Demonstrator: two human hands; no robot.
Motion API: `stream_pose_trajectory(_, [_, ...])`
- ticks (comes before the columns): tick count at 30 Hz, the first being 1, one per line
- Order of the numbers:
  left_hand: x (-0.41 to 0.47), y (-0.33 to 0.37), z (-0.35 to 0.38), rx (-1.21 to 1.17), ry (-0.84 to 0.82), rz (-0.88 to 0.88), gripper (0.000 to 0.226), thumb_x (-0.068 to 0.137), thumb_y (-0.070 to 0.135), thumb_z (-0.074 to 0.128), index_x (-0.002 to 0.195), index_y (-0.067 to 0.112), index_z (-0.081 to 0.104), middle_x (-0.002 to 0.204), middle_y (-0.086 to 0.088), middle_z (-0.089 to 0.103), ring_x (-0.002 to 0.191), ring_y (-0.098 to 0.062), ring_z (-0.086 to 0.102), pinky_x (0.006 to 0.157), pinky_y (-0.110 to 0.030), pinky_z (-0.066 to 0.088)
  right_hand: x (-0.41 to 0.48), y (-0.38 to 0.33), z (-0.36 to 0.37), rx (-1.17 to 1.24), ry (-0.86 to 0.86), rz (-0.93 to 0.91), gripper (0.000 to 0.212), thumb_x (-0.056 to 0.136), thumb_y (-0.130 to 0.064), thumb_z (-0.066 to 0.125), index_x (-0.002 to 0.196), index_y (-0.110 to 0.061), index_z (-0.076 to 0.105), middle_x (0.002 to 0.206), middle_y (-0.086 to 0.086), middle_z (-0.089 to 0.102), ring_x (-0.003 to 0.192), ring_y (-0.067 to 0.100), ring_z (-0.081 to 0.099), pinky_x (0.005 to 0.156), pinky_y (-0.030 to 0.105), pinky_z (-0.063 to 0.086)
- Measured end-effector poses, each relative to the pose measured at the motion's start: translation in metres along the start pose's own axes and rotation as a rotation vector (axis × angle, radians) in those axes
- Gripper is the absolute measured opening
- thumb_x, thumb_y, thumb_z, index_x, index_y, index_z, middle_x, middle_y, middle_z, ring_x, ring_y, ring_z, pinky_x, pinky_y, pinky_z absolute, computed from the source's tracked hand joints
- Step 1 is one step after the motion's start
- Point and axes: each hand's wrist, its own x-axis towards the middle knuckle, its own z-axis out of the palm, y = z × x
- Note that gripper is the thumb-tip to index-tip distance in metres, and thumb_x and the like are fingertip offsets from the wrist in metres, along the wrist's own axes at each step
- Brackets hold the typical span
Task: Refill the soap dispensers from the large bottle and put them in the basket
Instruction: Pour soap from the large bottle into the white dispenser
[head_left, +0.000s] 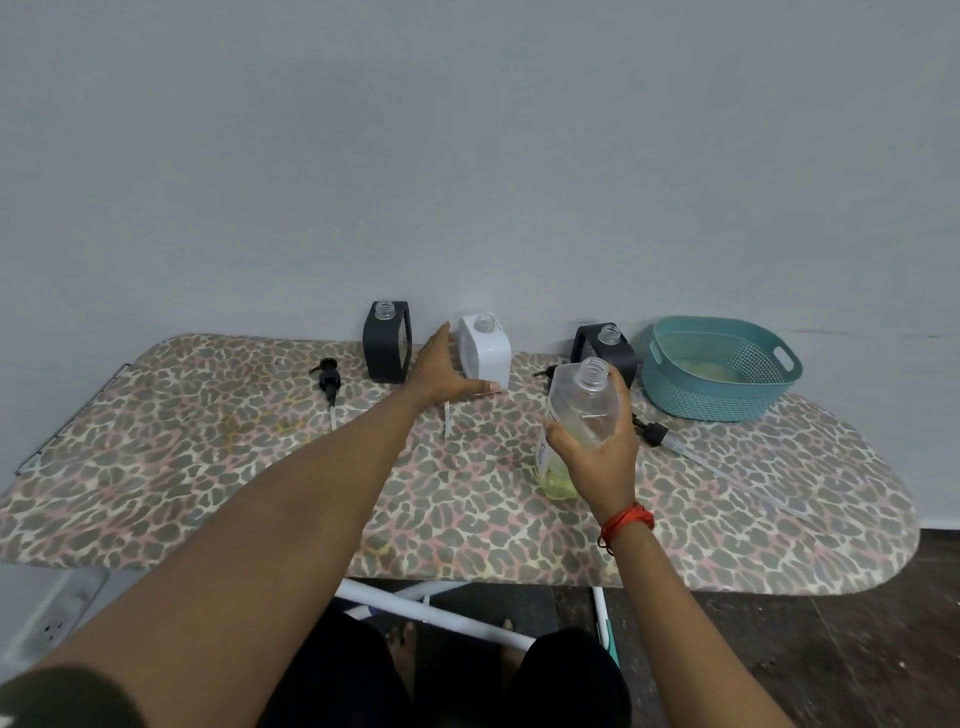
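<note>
Here the leopard-print board (208, 467) fills the middle of the frame. At right centre sits the teal basket (727, 400), well apart from the white dispenser (485, 353) at centre. The right hand (597, 457) is clamped around the uncapped large bottle (584, 410), right of centre. The left hand (441, 371), fingers spread, reaches beside the white dispenser; contact unclear. Two dark dispensers (387, 348) (605, 351) flank it.

Hidden items, as we log them: the white dispenser (485, 349), lower left side covered by our left hand (441, 371); a pump (545, 372) and the dark dispenser (610, 349), partly behind the large bottle (579, 421) in our right hand (597, 457); bottle label text, too small to read.
</note>
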Motion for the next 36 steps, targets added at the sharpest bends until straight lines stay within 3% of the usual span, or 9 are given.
stream_pose_trajectory(3, [-0.004,0.000,0.002,-0.014,0.041,0.041,0.119,0.053,0.039,0.101,0.150,0.014,0.036,0.148,-0.004,0.047,0.129,-0.020,0.051,0.094,-0.030,0.045,0.000,0.000,0.000,0.005,0.000,0.001,0.092,0.077,0.000,0.081,0.136,-0.052,0.032,0.133,-0.039,0.038,0.119,-0.030,0.038,0.096,-0.001,0.036])
stream_pose_trajectory(7, [-0.016,0.004,0.000,0.002,0.073,0.069,0.117,0.052,0.044,0.100,0.147,0.018,0.037,0.141,-0.001,0.043,0.127,-0.020,0.048,0.103,-0.040,0.047,-0.003,-0.004,-0.001,0.001,0.003,0.009,0.093,0.075,-0.008,0.082,0.135,-0.060,0.034,0.138,-0.032,0.044,0.128,-0.017,0.043,0.106,0.019,0.041])
stream_pose_trajectory(10, [-0.030,0.018,-0.004,0.000,0.130,0.119,0.114,0.051,0.050,0.097,0.145,0.018,0.041,0.139,-0.001,0.040,0.127,-0.021,0.047,0.107,-0.044,0.046,-0.003,-0.006,-0.001,0.003,-0.013,0.014,0.089,0.075,-0.013,0.082,0.140,-0.053,0.035,0.144,-0.022,0.045,0.136,0.004,0.045,0.112,0.038,0.043])
stream_pose_trajectory(16, [-0.087,0.018,-0.025,-0.118,0.180,0.153,0.108,0.054,0.047,0.096,0.140,0.021,0.037,0.137,0.001,0.043,0.123,-0.020,0.050,0.098,-0.041,0.049,-0.004,-0.008,-0.003,-0.003,-0.028,0.012,0.090,0.072,-0.028,0.081,0.149,-0.039,0.035,0.153,-0.008,0.044,0.138,0.013,0.045,0.112,0.046,0.044])
stream_pose_trajectory(19, [-0.124,-0.003,-0.031,-0.162,0.148,0.161,0.107,0.060,0.031,0.098,0.145,0.023,0.034,0.141,0.001,0.046,0.124,-0.017,0.051,0.098,-0.039,0.049,-0.004,-0.009,-0.003,-0.014,-0.037,0.010,0.093,0.076,-0.021,0.084,0.154,-0.028,0.034,0.151,-0.001,0.047,0.133,0.014,0.049,0.110,0.043,0.046])
stream_pose_trajectory(23, [-0.155,-0.028,-0.026,-0.131,0.104,0.217,0.104,0.064,0.014,0.096,0.142,0.040,0.033,0.137,0.027,0.040,0.120,0.014,0.045,0.095,-0.013,0.040,-0.005,-0.010,-0.004,-0.024,-0.054,0.020,0.095,0.077,-0.029,0.087,0.155,-0.029,0.032,0.154,-0.001,0.044,0.129,0.010,0.048,0.100,0.019,0.046])
stream_pose_trajectory(30, [-0.158,-0.035,-0.009,-0.127,0.104,0.190,0.115,0.056,0.051,0.092,0.151,0.027,0.032,0.145,0.005,0.042,0.132,-0.014,0.045,0.106,-0.039,0.044,0.000,-0.017,-0.001,-0.059,-0.099,0.011,0.096,0.074,-0.035,0.089,0.153,-0.030,0.035,0.146,-0.008,0.051,0.126,0.005,0.051,0.097,0.013,0.043])
stream_pose_trajectory(32, [-0.159,-0.038,-0.005,-0.130,0.117,0.189,0.113,0.056,0.051,0.093,0.150,0.029,0.034,0.143,0.006,0.045,0.130,-0.013,0.048,0.105,-0.041,0.046,0.003,-0.019,-0.001,-0.075,-0.120,0.011,0.092,0.074,-0.028,0.089,0.150,-0.033,0.038,0.143,-0.008,0.054,0.124,0.003,0.055,0.100,0.020,0.046])
stream_pose_trajectory(36, [-0.157,-0.044,-0.006,-0.175,0.110,0.173,0.109,0.055,0.045,0.094,0.146,0.031,0.036,0.142,0.005,0.047,0.129,-0.012,0.050,0.102,-0.037,0.047,0.014,-0.023,-0.005,-0.207,-0.136,-0.037,0.084,0.073,-0.018,0.088,0.143,-0.031,0.043,0.132,-0.016,0.054,0.110,-0.020,0.051,0.086,0.001,0.039])
